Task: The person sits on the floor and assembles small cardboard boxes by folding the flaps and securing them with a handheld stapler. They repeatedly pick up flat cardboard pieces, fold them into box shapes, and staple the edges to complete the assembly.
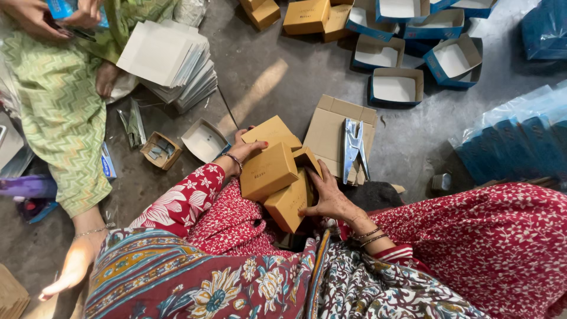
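Tan cardboard boxes (277,177) clasped between left hand (245,149) and right hand (331,198); keep stack squared, pressure even.

Left hand (241,152): palm and most fingers hidden behind the tan boxes (277,177); right hand (331,198) thumb and fingertips partly tucked behind the same stack, and the box bottoms sink out of sight into the red floral lap. Co-worker in the green zigzag garment (59,112) is cut off by the top and left edges, hands (41,15) only partly in frame, held blue item clipped. Blue packs under plastic (520,139) run off the right edge, blurred; small grey object (440,181) on the floor too small to identify.
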